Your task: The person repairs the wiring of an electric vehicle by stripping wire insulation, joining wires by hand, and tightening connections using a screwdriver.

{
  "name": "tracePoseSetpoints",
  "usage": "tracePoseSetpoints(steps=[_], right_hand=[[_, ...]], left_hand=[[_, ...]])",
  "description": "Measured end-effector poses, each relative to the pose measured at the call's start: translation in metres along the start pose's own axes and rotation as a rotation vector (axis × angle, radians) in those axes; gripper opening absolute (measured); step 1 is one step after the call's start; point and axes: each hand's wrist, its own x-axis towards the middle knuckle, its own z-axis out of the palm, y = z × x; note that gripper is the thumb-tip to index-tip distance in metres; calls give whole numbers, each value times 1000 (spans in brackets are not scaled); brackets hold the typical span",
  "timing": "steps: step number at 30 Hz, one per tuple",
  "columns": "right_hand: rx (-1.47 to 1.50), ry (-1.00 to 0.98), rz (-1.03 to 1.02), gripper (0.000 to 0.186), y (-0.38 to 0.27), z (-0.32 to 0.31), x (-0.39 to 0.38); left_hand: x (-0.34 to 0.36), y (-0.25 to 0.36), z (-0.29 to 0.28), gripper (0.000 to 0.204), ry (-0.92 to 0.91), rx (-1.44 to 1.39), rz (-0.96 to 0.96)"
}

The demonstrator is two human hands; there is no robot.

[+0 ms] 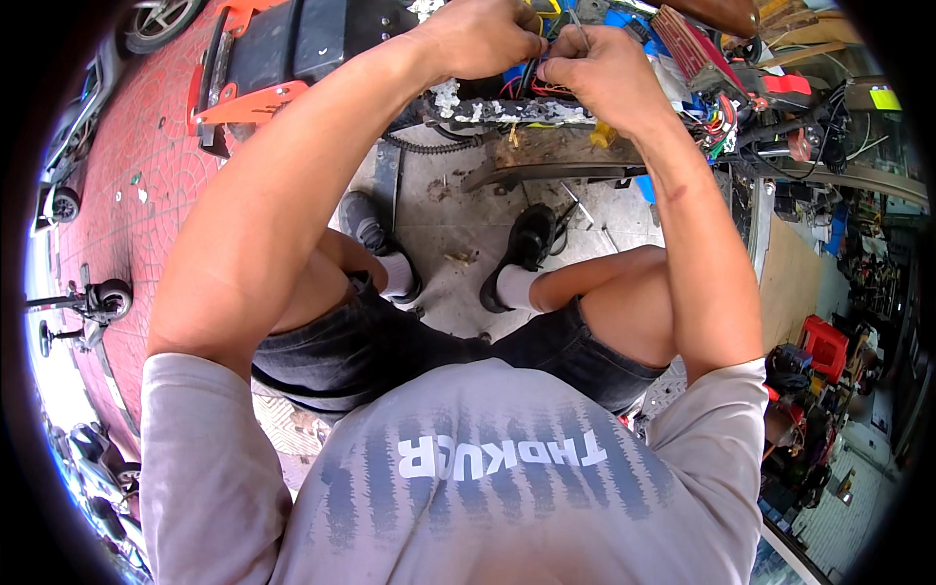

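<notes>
At the top of the view, both hands meet over the open body of a vehicle frame (536, 111) with flaking white and black paint. My left hand (478, 39) is closed, its fingertips pinched beside thin coloured wires; what they grip is too small to make out. Close on its right, my right hand (609, 78) is closed too, thumb against bent fingers. A thin grey rod (580, 31) sticks up between those fingers; its lower end is hidden. Black and red wires (527, 78) run just below the fingertips, and a yellow wire (554, 9) loops above them.
An orange and black vehicle part (258, 102) lies at the upper left. To the right are a dark red finned box (697, 49) and bundled wires (720, 127). Slim tools (577, 203) lie on the floor by my shoes. A scooter (93, 304) stands on red paving.
</notes>
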Motion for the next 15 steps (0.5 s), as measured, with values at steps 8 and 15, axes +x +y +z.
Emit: tracePoseSetpoints(steps=[8,15], right_hand=[[-295,95,-100,21,-44,-2,-7],[-239,114,-155,20,-44,-5,-14]], left_hand=[[3,-3,13,33,115,124,-41],[-15,8,4,35,147,110,-6]])
